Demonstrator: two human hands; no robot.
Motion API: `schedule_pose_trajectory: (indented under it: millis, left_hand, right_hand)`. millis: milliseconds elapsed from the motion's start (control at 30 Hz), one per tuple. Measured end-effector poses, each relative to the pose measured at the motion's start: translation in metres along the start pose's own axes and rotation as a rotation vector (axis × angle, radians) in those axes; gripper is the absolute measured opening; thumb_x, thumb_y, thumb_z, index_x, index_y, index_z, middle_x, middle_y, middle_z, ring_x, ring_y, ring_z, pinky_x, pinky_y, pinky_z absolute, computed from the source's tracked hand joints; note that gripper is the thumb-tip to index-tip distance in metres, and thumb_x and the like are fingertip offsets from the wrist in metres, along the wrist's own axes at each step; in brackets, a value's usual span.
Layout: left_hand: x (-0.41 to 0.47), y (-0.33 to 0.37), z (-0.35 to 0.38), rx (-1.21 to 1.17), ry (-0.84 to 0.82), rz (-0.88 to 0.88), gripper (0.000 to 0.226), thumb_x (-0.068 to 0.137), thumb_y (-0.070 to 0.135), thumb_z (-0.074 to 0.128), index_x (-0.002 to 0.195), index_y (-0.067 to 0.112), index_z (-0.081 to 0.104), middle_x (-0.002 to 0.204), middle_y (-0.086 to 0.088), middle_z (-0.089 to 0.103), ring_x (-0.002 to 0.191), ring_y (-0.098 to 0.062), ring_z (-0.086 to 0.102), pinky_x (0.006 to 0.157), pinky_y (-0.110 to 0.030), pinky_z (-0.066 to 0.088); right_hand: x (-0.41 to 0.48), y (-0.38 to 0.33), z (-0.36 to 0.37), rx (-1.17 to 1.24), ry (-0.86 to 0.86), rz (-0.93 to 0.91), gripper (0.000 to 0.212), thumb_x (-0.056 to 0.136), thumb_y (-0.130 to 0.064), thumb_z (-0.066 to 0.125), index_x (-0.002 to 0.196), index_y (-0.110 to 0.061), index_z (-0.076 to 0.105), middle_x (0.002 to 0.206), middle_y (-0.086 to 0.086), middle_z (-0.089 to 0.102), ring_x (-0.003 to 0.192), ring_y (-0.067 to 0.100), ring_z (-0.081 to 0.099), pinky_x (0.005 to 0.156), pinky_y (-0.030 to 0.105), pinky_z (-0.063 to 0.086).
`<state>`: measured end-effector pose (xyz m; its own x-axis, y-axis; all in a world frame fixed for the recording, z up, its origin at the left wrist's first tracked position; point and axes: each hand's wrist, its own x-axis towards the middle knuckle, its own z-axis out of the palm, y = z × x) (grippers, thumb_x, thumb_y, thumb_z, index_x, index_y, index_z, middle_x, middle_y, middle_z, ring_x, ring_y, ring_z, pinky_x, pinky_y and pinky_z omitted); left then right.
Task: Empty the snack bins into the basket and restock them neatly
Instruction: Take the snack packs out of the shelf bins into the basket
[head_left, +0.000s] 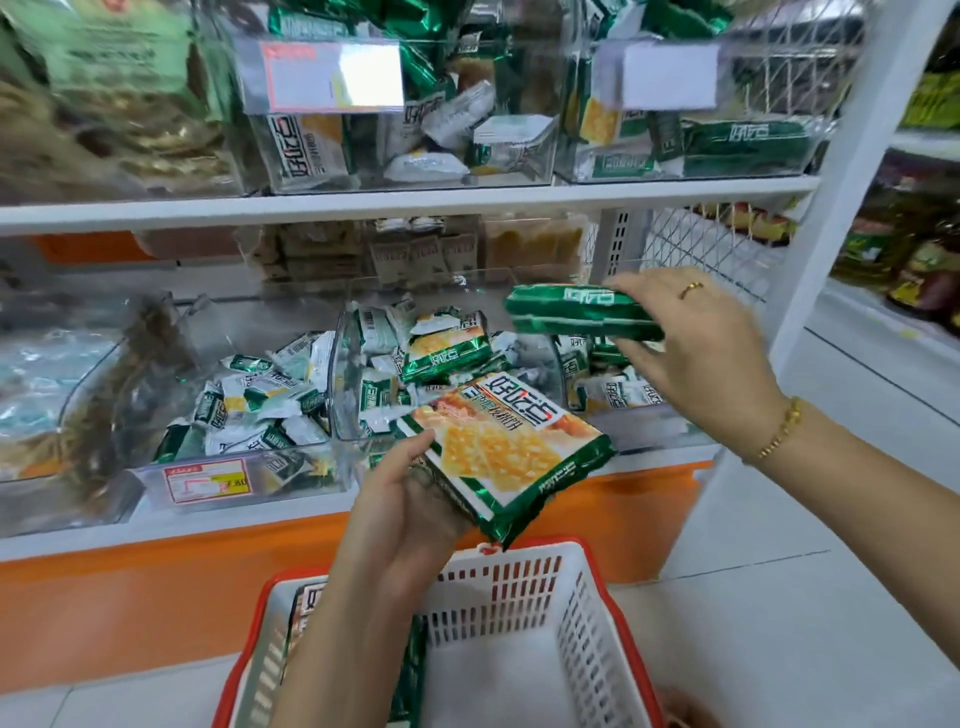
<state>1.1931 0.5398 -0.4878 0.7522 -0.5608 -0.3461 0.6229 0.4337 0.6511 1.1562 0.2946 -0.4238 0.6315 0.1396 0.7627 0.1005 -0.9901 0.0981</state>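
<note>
A white shelf (415, 200) carries clear snack bins (340, 395) heaped with small green-and-white packets (260, 400). Below the hands sits a white, red-rimmed basket (597, 587), some packs at its left. The left hand (400, 514), palm up over the basket, grips a large cracker pack (509, 452) by its lower edge. The right hand (696, 343), raised over the right bin, pinches a green pack (576, 312) by its end.

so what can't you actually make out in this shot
Head view only.
Basket contents: the left forearm covers what lies inside; the bottom edge cuts the basket off.
Upper price label: glare and blur, unreadable.
Top-left bags: motion blur, product unclear.
Green packs in the right hand: fingers hide the far end, count unsure.
</note>
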Motion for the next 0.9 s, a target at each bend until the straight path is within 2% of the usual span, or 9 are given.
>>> schedule_pose_trajectory:
  millis: [100,267,400,467,533,600,700,767,900]
  left_hand:
    - [-0.015,-0.019,-0.003,-0.066,0.010,-0.070,0.047,0.094,0.035,0.044,0.120,-0.002,0.058,0.114,-0.025,0.065,0.113,-0.038,0.058,0.098,-0.051,0.042]
    - [-0.045,-0.050,-0.021,-0.153,0.022,-0.092,0.043,0.088,0.019,0.041,0.120,-0.003,0.060,0.124,-0.027,0.059,0.114,-0.041,0.057,0.103,-0.052,0.040]
    - [-0.073,-0.071,-0.041,-0.273,0.006,-0.063,0.039,0.081,0.011,0.041,0.112,-0.002,0.061,0.101,-0.020,0.067,0.074,-0.032,0.069,0.058,-0.036,0.057]
    - [-0.082,-0.080,-0.052,-0.333,0.021,-0.034,0.041,0.078,0.011,0.041,0.113,0.000,0.059,0.100,-0.019,0.066,0.077,-0.033,0.067,0.060,-0.036,0.056]
    - [-0.086,-0.086,-0.062,-0.363,0.042,0.017,0.038,0.076,0.010,0.041,0.107,0.004,0.061,0.096,-0.016,0.066,0.083,-0.033,0.063,0.069,-0.039,0.051]
    - [-0.089,-0.088,-0.070,-0.381,0.082,0.084,0.035,0.074,0.010,0.041,0.101,0.008,0.063,0.090,-0.013,0.066,0.081,-0.031,0.061,0.068,-0.038,0.047]
    - [-0.091,-0.086,-0.082,-0.355,0.121,0.207,0.042,0.060,0.018,0.061,0.102,0.013,0.062,0.095,-0.010,0.064,0.086,-0.030,0.059,0.071,-0.037,0.045]
    - [-0.090,-0.085,-0.090,-0.329,0.144,0.261,0.050,0.051,0.020,0.069,0.100,0.013,0.060,0.096,-0.010,0.063,0.087,-0.030,0.059,0.072,-0.039,0.046]
    - [-0.092,-0.089,-0.104,-0.325,0.086,0.311,0.044,0.064,0.012,0.054,0.107,0.009,0.064,0.103,-0.014,0.065,0.097,-0.033,0.059,0.084,-0.047,0.045]
  right_hand:
    - [-0.024,-0.024,-0.024,0.135,0.115,-0.247,0.029,0.087,-0.009,0.065,0.115,-0.004,0.060,0.102,0.013,0.067,0.095,0.030,0.059,0.085,0.040,0.048]
    - [-0.068,-0.060,-0.032,0.255,0.132,-0.470,0.016,0.096,-0.008,0.056,0.112,-0.005,0.055,0.102,0.013,0.070,0.099,0.026,0.062,0.089,0.039,0.052]
    - [-0.099,-0.072,-0.021,0.314,-0.020,-0.454,0.029,0.090,-0.004,0.059,0.118,-0.009,0.051,0.116,0.013,0.062,0.107,0.032,0.061,0.084,0.044,0.054]
    - [-0.110,-0.081,-0.016,0.370,-0.167,-0.414,0.044,0.085,0.000,0.062,0.123,-0.015,0.047,0.135,0.009,0.047,0.124,0.032,0.051,0.091,0.047,0.052]
    - [-0.115,-0.096,-0.015,0.534,-0.290,-0.163,0.067,0.079,0.009,0.064,0.129,-0.029,0.043,0.151,0.002,0.031,0.134,0.026,0.041,0.100,0.040,0.046]
    - [-0.119,-0.112,-0.014,0.908,-0.295,0.381,0.070,0.085,0.007,0.060,0.132,-0.041,0.039,0.152,-0.006,0.030,0.135,0.017,0.040,0.104,0.029,0.042]
    - [-0.118,-0.132,-0.012,1.502,-0.525,1.096,0.051,0.089,-0.041,0.063,0.136,-0.028,0.049,0.138,0.004,0.053,0.126,0.030,0.050,0.106,0.047,0.043]
    - [-0.120,-0.152,-0.011,1.631,-0.743,1.193,0.050,0.087,-0.058,0.057,0.129,-0.030,0.059,0.124,0.008,0.064,0.110,0.033,0.061,0.094,0.049,0.051]
    - [-0.127,-0.184,0.000,1.576,-0.848,1.182,0.038,0.090,-0.048,0.052,0.124,-0.030,0.055,0.113,-0.002,0.071,0.108,0.021,0.066,0.093,0.041,0.053]
